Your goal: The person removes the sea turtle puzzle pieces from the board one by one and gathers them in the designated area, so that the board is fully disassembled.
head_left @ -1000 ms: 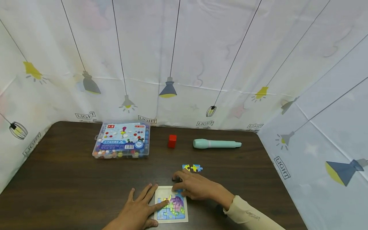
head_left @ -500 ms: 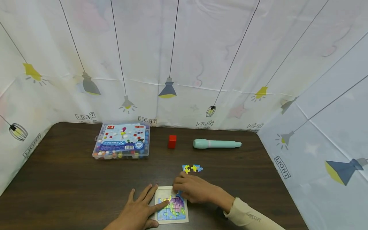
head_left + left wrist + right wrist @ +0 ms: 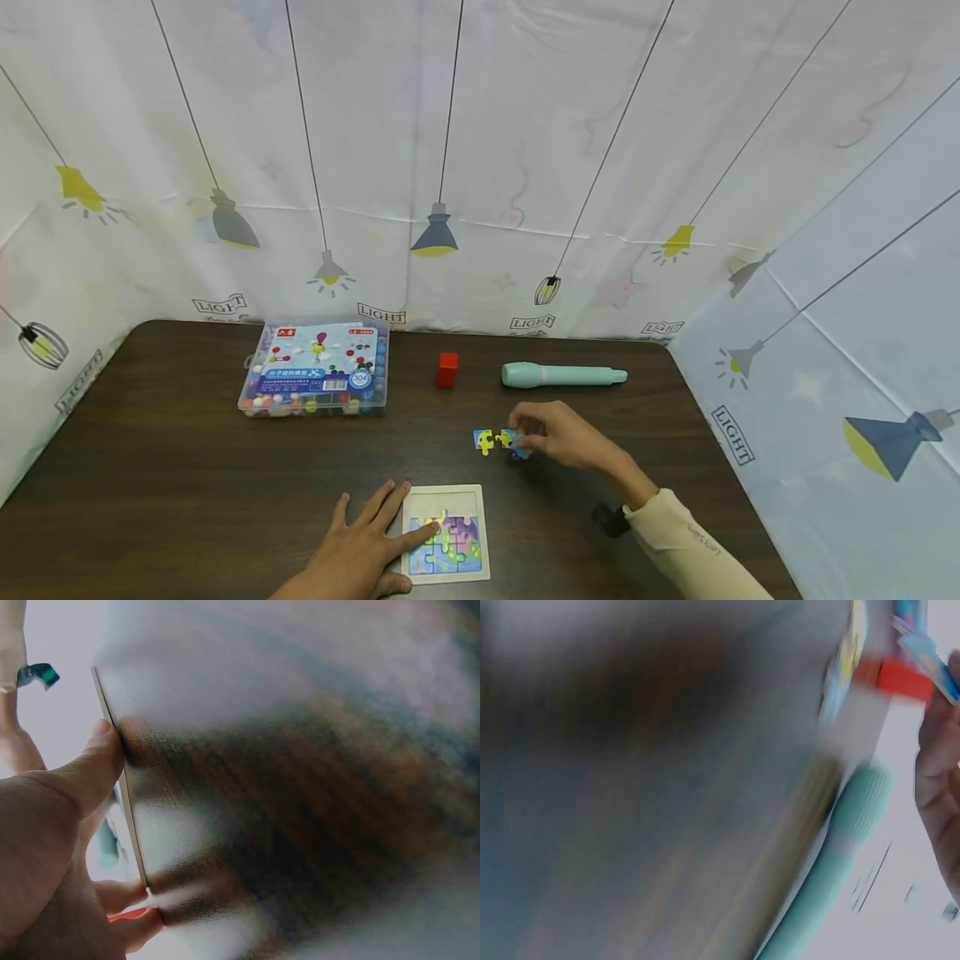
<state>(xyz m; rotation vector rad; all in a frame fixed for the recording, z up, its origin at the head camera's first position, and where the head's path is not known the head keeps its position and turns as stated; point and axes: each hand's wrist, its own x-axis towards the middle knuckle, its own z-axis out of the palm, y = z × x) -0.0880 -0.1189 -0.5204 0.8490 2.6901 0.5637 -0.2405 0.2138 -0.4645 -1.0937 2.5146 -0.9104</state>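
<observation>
A small jigsaw puzzle in a pale wooden frame (image 3: 447,575) lies near the table's front; its upper row shows bare wood. My left hand (image 3: 360,537) rests spread at the frame's left side, index finger across the blue, yellow and purple pieces. In the left wrist view the thumb (image 3: 97,765) lies along the frame's thin edge. Behind the frame, to the right, my right hand (image 3: 562,433) pinches a blue and purple puzzle piece (image 3: 519,452), also visible as a blue piece (image 3: 930,660) in the right wrist view. Two loose blue-and-yellow pieces (image 3: 483,440) lie beside those fingertips.
At the back left stands a clear plastic box (image 3: 315,371) of coloured balls with a printed label. A red block (image 3: 447,369) and a mint-green microphone-shaped stick (image 3: 562,375) lie at the back. A patterned curtain (image 3: 480,167) rises behind the dark table (image 3: 187,500).
My right hand has lifted from the puzzle frame's upper right and moved back and right to the loose pieces, carrying a piece along. The left hand has stayed in place.
</observation>
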